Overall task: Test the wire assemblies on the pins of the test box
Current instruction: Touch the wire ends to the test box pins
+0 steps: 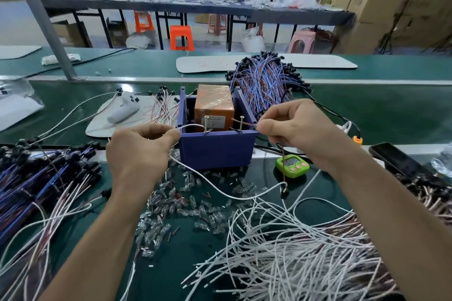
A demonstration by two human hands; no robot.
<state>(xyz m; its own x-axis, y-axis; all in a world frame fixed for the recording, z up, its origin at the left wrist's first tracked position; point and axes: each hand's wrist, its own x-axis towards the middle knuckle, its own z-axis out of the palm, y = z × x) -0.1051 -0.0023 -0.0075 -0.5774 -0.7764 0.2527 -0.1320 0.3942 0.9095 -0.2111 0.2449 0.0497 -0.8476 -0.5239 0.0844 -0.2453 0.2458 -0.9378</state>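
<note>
At centre frame, the left hand is pinching a white wire reaching the left pin of the blue test box, while the right hand is pinching a brown wire at the right pin. Wire bundles are lying on the green bench, cartons are lining the top, and the orange block is showing a label too blurred to read.

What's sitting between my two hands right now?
The blue test box, its two upright pins standing on the front edge; seen in the head view.

Left hand and right hand are bare, like the 2 forearms.
</note>
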